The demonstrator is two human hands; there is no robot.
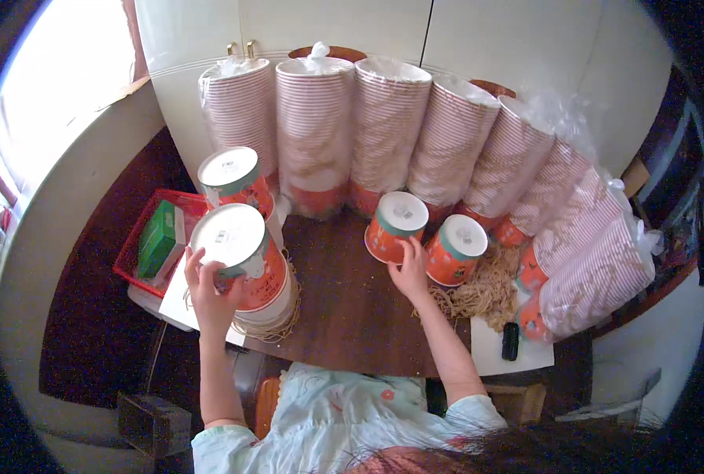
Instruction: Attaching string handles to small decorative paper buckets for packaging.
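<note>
White cabinet doors (518, 35) close off the background, and below them a brown tabletop (328, 292) spreads in front of the seated person; take twelve o'clock as straight away from the body. Tall wrapped cup stacks (314, 118) curve round its far edge from eleven o'clock to three. A red basket (123, 272) with a green box (161, 241) in it sits at ten o'clock.

The middle paper cup (398, 225), orange with a teal band, stands mouth down on the tabletop near its centre, its long axis vertical and its white base up. It lies just short of twelve o'clock from the right hand (410, 276), whose fingertips touch its near side. That hand is clearly the nearer one. The thumb is hard to make out, so whether this grip is closed on the cup I cannot tell. A second upturned cup (457, 246) is just beside, at two o'clock from the same hand.

The left hand (210, 294) has bent fingers against the side of the front left cup (249, 257), which lies at one to two o'clock from it, base up, atop a white stack (277, 320); how firm that grip is, I cannot tell. From the middle cup, this one lies between eight and nine o'clock, well apart. Tan fibre (490, 288) lies by the second upturned cup, and a small black object (510, 341) is at five o'clock from it.
</note>
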